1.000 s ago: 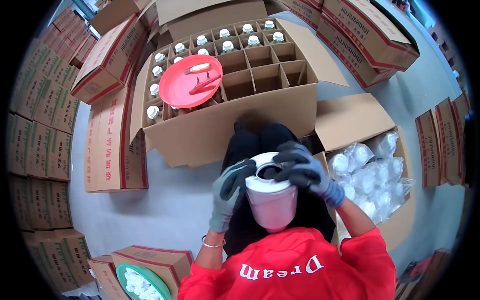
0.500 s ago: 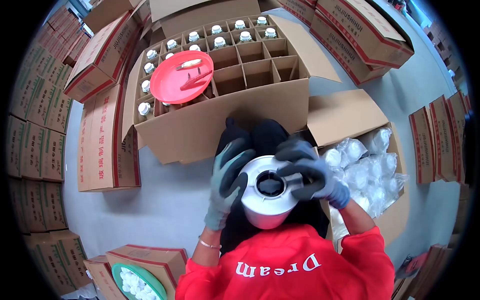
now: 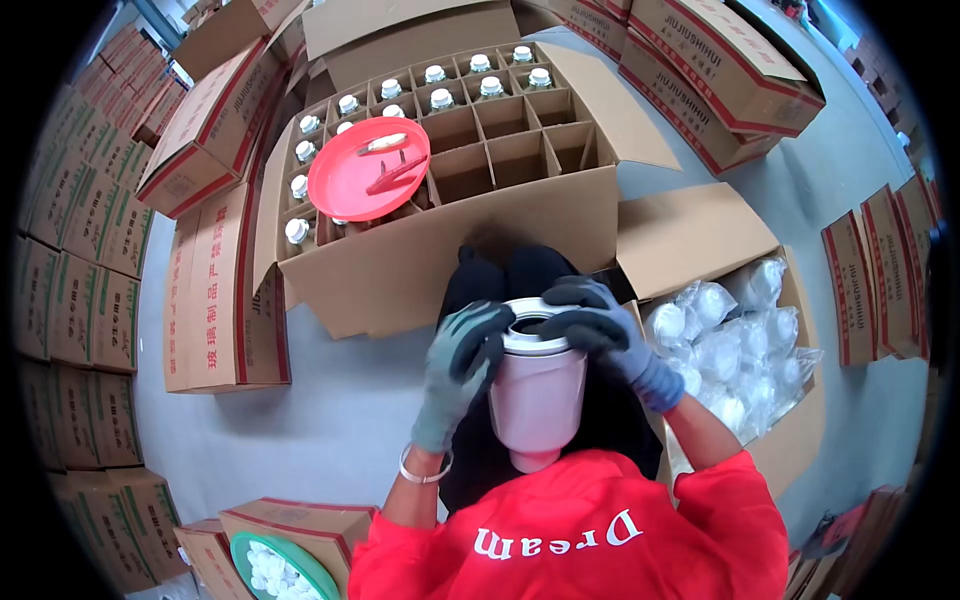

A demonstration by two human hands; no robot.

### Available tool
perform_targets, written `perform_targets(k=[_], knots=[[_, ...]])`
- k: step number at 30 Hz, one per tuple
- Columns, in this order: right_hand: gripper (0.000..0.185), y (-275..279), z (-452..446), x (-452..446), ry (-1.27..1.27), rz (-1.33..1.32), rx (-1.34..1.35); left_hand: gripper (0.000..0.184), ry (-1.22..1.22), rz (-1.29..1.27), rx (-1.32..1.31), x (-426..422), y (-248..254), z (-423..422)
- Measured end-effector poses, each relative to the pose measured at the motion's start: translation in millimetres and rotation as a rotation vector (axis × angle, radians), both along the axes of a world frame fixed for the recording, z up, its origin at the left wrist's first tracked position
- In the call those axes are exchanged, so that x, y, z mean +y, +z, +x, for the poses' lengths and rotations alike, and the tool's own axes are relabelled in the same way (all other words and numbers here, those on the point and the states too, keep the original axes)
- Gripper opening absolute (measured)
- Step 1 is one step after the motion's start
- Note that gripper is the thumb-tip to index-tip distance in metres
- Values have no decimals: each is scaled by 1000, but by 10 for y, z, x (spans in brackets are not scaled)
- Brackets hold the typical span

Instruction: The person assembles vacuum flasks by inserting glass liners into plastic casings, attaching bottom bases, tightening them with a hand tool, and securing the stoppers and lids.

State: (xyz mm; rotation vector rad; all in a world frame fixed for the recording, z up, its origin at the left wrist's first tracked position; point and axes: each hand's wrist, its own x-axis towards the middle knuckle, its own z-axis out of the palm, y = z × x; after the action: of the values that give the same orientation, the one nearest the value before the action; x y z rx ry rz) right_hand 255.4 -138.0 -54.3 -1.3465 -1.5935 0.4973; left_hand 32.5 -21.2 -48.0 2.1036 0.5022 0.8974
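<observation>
A white container (image 3: 538, 400) with a round dark opening rests in my lap, tilted so its side shows. My left hand (image 3: 465, 360), in a grey-green glove with dark fingertips, has its fingers curled against the left of the rim. Over the rim's right side bend the fingers of my right hand (image 3: 600, 330), in a blue-grey glove. In front of my knees stands a divided carton (image 3: 450, 240) with white-capped bottles (image 3: 491, 88) in several cells. A red tray (image 3: 340, 185) on it bears red-handled pliers (image 3: 397, 172) and a pale-handled tool (image 3: 382, 144).
An open box (image 3: 800, 420) of plastic-wrapped white items (image 3: 740, 350) stands at my right. A green basin (image 3: 240, 565) of white caps sits on a carton at lower left. Stacked cartons (image 3: 100, 300) line the left; more boxes (image 3: 720, 70) are at upper right.
The white container has tipped from its top facing the camera to showing its side. Both hands have moved with it, staying at the rim. The view has shifted slightly.
</observation>
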Motion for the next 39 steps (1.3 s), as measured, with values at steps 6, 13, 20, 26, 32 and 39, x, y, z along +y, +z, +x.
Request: perform_targets(k=[6,13,20,26,32,39], knots=[[30,153,20,-106,-23,-115,207,34,102,-461,-179,-149,107,-48],[46,136,202,-130,-134,-232,533,39,-5,-511,-220,0,25,-249],[55,0,490,-177,-336,-474,524,58,-110,-620,-208,243,-98,-585],[68,325,-23,174,4,-66,105,80,-244,-182,208,311,310,46],[68,583,23,808,115,273,-197,59,-129,-918,-290,423,364,246],[52,85,379,1271,0,-193,703,66,-27,568,201,591,464,634]])
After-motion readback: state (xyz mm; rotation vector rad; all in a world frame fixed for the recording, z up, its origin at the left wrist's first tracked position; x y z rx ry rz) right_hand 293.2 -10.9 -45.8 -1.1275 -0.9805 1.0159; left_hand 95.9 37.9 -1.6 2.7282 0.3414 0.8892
